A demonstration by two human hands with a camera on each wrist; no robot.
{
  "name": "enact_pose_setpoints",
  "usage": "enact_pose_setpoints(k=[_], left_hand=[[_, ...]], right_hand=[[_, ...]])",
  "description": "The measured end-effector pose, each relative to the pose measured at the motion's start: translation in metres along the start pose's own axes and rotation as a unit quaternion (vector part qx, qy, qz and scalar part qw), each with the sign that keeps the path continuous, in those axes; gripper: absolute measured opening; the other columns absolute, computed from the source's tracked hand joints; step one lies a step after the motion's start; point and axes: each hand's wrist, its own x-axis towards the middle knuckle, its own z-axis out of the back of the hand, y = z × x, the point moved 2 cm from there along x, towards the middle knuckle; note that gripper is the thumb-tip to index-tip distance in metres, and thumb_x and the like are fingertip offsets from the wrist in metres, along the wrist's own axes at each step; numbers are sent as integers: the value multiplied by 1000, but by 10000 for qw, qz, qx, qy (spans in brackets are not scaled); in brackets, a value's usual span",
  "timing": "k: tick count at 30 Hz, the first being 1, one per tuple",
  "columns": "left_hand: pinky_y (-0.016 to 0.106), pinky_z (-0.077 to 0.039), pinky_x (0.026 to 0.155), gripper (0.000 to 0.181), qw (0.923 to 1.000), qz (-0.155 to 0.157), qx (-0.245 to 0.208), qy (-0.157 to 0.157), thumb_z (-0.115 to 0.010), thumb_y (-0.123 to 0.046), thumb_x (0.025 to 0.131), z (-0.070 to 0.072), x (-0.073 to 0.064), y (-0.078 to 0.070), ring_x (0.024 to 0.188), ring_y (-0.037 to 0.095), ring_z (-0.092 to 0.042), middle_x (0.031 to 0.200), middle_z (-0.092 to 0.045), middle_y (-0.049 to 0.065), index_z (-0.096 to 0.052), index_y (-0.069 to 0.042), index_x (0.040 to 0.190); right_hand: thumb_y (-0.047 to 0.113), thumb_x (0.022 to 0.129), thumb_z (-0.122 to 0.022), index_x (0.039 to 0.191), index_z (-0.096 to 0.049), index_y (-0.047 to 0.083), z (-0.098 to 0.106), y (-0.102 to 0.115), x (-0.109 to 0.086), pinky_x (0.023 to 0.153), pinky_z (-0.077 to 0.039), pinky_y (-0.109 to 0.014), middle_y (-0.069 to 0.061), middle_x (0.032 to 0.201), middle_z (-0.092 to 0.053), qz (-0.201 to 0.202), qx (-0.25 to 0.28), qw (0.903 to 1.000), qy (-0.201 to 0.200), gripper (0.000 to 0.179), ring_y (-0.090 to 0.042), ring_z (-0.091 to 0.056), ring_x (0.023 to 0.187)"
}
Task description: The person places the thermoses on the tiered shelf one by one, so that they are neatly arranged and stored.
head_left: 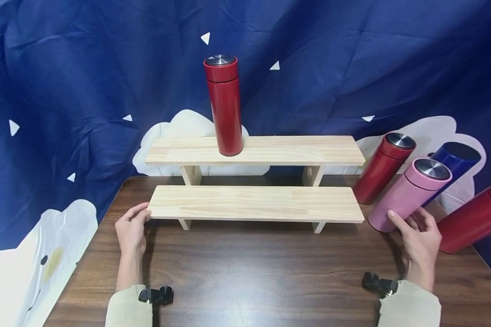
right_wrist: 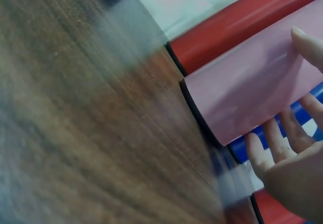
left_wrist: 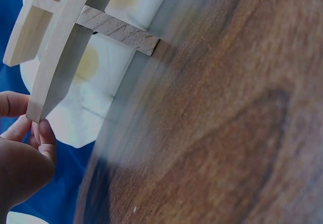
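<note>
My left hand [head_left: 132,229] pinches the left end of the lower board of a two-tier wooden shelf [head_left: 253,203]. In the left wrist view, the fingers [left_wrist: 47,138] sit at the corner of that board [left_wrist: 55,77]. At the right, my right hand [head_left: 421,238] holds a pink thermos flask [head_left: 405,200] low on its body, thumb in front and fingers along its right side. The pink flask's base is at the tabletop in the right wrist view. A red flask [head_left: 225,109] stands upright on the upper board, left of its middle.
Beside the pink flask stand another red flask [head_left: 382,170], a dark blue flask [head_left: 454,159] behind it, and a red flask [head_left: 476,218] at the far right. The brown wooden table [head_left: 245,272] carries everything. A blue curtain [head_left: 86,68] with white shapes hangs behind.
</note>
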Motion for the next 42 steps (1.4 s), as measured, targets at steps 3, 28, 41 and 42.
enact_pose_setpoints(k=[3, 28, 41, 42], left_hand=[[18, -48, 63, 22, 10000, -29, -67, -19, -63, 15, 83, 1, 0, 0, 63, 8, -57, 75, -71, -3, -73, 13, 103], [17, -48, 62, 24, 10000, -37, 10, -46, -62, 16, 83, 0, 0, 1, 65, 9, -57, 77, -71, -2, -70, 16, 106], [17, -48, 62, 23, 10000, -9, -88, -16, -62, 16, 83, 0, 1, 0, 63, 9, -56, 75, -70, -3, -72, 15, 104], [17, -48, 61, 23, 10000, -19, -93, 2, -62, 16, 83, 0, 1, 0, 63, 8, -56, 74, -70, -3, -71, 16, 104]], right_hand=[[-17, 70, -83, 126, -66, 16, -2, -2, 1, 68, -53, -12, 3, 111, -66, 14, -161, 9999, 20, 67, -10, -63, 101], [-13, 69, -86, 140, -58, 17, -3, -8, 3, 76, -50, -9, 1, 125, -62, 362, -783, 9963, 50, 82, -13, -59, 115], [-3, 72, -89, 139, -60, 20, -5, 0, -1, 87, -47, -9, 2, 125, -61, 594, -1263, 9902, 39, 78, -11, -57, 115], [-4, 71, -89, 138, -61, 20, -6, 2, -3, 88, -46, -9, 3, 124, -61, 668, -1239, 9900, 36, 77, -11, -57, 114]])
